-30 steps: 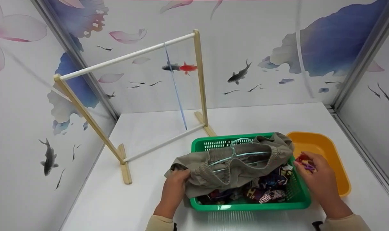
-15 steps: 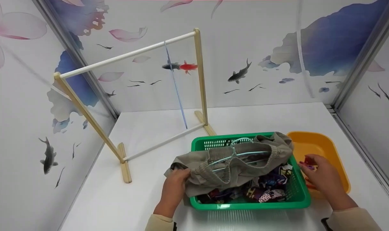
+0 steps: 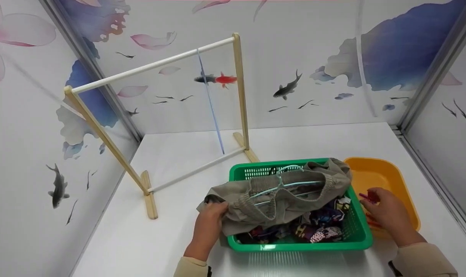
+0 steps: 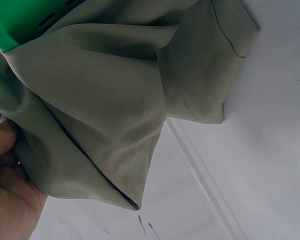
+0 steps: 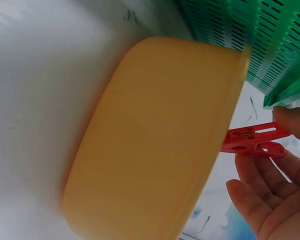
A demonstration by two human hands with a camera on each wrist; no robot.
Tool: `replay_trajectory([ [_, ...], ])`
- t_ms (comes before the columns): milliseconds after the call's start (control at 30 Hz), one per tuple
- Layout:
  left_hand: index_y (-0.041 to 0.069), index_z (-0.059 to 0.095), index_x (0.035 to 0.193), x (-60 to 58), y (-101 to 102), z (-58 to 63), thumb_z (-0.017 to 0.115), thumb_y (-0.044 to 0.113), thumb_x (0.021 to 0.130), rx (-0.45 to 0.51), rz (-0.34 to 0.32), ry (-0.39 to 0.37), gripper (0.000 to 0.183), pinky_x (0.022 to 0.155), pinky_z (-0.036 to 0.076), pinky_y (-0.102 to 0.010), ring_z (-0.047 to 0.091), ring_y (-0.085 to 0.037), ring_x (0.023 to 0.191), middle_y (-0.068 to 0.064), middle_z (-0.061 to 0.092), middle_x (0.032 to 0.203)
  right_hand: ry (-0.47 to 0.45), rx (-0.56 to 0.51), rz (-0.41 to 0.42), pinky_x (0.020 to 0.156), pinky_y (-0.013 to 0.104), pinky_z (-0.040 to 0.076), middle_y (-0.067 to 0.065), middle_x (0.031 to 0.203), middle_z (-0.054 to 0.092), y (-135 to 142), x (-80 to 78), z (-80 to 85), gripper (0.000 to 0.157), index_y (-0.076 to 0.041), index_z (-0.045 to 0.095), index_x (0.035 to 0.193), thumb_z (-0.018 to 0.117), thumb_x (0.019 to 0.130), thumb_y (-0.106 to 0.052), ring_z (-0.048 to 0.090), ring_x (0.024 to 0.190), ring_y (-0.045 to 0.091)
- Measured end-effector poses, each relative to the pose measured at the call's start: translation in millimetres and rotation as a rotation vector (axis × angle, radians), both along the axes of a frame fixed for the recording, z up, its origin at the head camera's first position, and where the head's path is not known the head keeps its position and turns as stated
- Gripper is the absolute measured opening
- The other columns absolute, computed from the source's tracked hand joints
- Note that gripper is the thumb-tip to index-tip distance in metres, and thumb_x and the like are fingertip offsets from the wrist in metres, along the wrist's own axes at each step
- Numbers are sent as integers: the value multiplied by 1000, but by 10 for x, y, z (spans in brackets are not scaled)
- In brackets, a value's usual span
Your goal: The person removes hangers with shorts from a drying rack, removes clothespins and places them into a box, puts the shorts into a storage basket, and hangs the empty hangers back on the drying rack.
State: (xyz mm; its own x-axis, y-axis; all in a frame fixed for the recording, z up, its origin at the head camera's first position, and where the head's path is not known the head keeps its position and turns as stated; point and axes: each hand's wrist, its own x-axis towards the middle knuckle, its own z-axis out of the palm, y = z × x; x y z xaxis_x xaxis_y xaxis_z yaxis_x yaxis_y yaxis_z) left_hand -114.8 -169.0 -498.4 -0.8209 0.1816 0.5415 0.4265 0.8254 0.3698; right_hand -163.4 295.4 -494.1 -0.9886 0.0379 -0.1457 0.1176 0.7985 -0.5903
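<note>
My left hand (image 3: 208, 225) grips one side of a pair of khaki trousers (image 3: 240, 215), its fingers curled into the cloth. The trousers lie across a green basket (image 3: 300, 248), with a light blue hanger (image 3: 281, 184) inside the elastic waistband. In the left wrist view a loose part of the trousers (image 4: 105, 110) hangs beside the hand. Over the orange tray (image 3: 383, 165), my right hand (image 3: 390, 211) pinches a red clothespin (image 5: 255, 139) between thumb and fingers. A small purple piece (image 3: 367, 197) shows by its fingertips in the head view; its kind is unclear there.
Patterned dark cloths (image 3: 321, 227) lie in the basket under the trousers. At the left stands a wooden rack (image 3: 110, 142) with white bars, a blue hanger (image 3: 211, 104) on its top bar. Printed walls enclose the white table (image 3: 171, 246).
My right hand has shifted from the basket's right edge a little rightward over the orange tray. The purple piece at its fingertips has turned. My left hand and the trousers have stayed put.
</note>
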Motion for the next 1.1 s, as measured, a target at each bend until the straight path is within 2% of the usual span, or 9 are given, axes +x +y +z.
replay_trajectory([
  [233,8,70,104,1,-12,-17,66,-4,86,-3,-6,35,23,90,51,-44,67,-19,90,-3,70,94,37,50,34,85,56,48,29,105,57,60,-21,-78,59,14,50,120,64,93,-37,53,89,37],
  [500,10,69,104,4,-8,-13,66,0,88,-15,8,5,19,89,52,-43,66,-18,89,-1,69,93,1,84,42,85,57,48,32,104,56,115,-64,-127,52,17,49,119,67,92,-23,54,87,39],
  [667,9,70,104,-2,-8,-31,66,-3,86,-25,10,31,22,87,53,-43,66,-19,87,-2,69,93,-52,110,50,82,55,49,31,102,56,159,-82,-156,50,18,48,119,67,91,-19,53,84,36],
  [800,8,70,104,-4,-9,-42,67,-4,85,-29,13,53,23,85,53,-43,65,-20,86,-2,69,92,-130,97,59,76,47,52,25,96,57,191,-101,-170,47,15,49,118,67,91,-19,52,81,32],
  [967,9,71,105,5,-4,-30,67,-2,86,-32,20,17,21,83,54,-41,65,-20,85,-2,70,92,-218,89,74,69,37,53,18,91,57,217,-116,-215,46,13,50,117,67,92,-22,53,77,26],
  [1033,9,71,105,12,1,-20,66,-1,87,-33,23,0,21,78,54,-38,64,-19,83,-2,70,92,-240,96,80,69,38,54,17,91,57,221,-118,-233,47,12,50,116,68,91,-24,53,77,25],
  [1100,10,70,105,20,6,-10,66,-2,87,-27,22,-15,22,80,54,-38,64,-19,85,-1,70,93,-250,93,83,69,37,55,17,91,58,219,-117,-256,45,10,52,114,70,90,-24,54,77,25],
])
